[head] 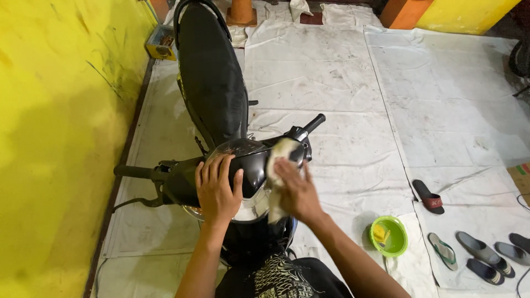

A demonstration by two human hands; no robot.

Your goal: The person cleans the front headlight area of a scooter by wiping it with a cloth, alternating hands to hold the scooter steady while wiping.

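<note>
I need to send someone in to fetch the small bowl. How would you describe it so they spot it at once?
Start at the black motorcycle parked along the yellow wall on the white floor sheets. To the right of its front end, past the person's right arm, sits a small round bright green bowl with something yellow inside. The sandals beside it are dark or grey and flat; it is the only green, round thing there.

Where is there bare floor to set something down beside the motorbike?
The widest bare patch is the white floor sheet right of the motorbike, above the green bowl. It gets crowded around the sandals. Only a narrow strip lies between bike and yellow wall.
</note>
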